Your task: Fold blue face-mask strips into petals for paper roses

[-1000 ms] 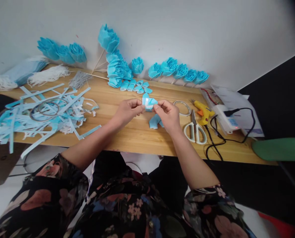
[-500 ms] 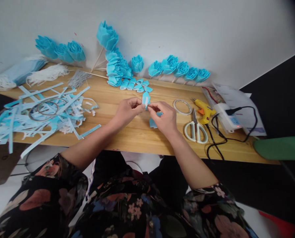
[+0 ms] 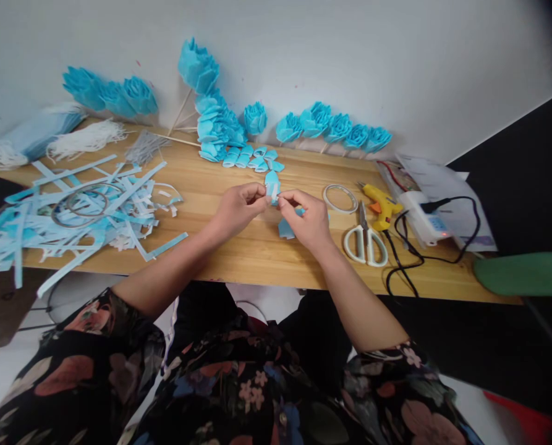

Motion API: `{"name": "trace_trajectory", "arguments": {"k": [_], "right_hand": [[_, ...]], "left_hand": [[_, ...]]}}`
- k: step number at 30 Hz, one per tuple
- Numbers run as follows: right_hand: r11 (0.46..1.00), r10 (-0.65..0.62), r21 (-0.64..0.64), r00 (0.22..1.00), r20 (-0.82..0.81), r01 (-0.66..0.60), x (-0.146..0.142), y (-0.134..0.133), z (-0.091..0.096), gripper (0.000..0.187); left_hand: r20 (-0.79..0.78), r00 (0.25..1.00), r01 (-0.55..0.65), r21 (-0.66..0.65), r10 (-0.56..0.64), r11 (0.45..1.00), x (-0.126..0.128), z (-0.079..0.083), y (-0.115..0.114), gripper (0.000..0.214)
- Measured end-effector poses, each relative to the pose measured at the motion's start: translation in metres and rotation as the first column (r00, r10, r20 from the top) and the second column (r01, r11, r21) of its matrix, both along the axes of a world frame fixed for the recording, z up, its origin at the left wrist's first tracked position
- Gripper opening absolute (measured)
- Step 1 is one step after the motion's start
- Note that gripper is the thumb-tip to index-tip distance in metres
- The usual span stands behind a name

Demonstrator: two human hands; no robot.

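Observation:
Between my hands is a small blue fabric petal (image 3: pixel 272 180) with a white strip on its middle. My left hand (image 3: pixel 242 206) pinches its left side between thumb and forefinger. From the other side, my right hand (image 3: pixel 307 216) is closed on the petal's right edge. Under my right hand lie more blue fabric pieces (image 3: pixel 285 229), partly hidden by the fingers. Just beyond the held petal, several curled blue petals (image 3: pixel 258 164) rest on the wooden table (image 3: pixel 238 256).
Blue fabric flowers on sticks (image 3: pixel 316 120) lean along the wall. Scrap strips (image 3: pixel 85 216) heap up at left. On the right are a tape roll (image 3: pixel 340 199), scissors (image 3: pixel 365 241), a yellow glue gun (image 3: pixel 383 207) and a power strip (image 3: pixel 424 217) with black cords.
Both hands stay nearly in place, still pinching the petal, with small finger movements. The whole view has shifted very slightly.

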State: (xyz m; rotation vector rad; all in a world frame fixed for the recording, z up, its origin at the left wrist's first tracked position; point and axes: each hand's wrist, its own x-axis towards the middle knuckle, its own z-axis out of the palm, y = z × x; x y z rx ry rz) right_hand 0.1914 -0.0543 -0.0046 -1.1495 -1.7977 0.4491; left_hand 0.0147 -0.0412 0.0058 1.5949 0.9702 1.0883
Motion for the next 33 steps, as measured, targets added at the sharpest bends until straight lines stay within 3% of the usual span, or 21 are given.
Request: {"name": "trace_trajectory", "arguments": {"k": [9,18,25,29,33], "right_hand": [[0.998,0.045,-0.036,0.999,-0.017,-0.046,0.002,-0.003,0.005,0.021],[0.999,-0.029,-0.030,0.998,-0.062,0.027,-0.002,-0.003,0.004,0.013],[0.999,-0.050,-0.021,0.987,-0.152,0.048,0.004,0.001,0.001,0.026],[0.980,0.086,-0.156,0.966,-0.244,-0.127,0.008,0.008,-0.006,0.048],[0.954,0.124,-0.232,0.954,-0.274,-0.190,0.009,0.009,-0.007,0.051]], "left_hand": [[0.111,0.994,0.021,-0.125,-0.007,0.992,-0.001,0.000,0.001,0.018],[0.148,0.989,0.049,-0.163,-0.024,0.985,0.000,0.001,0.002,0.019],[0.193,0.980,0.079,-0.181,-0.044,0.980,-0.001,-0.003,0.003,0.019],[0.173,0.981,0.117,-0.188,-0.085,0.975,-0.001,-0.002,0.003,0.017],[0.141,0.985,0.120,-0.174,-0.096,0.978,-0.001,0.001,0.001,0.022]]}}
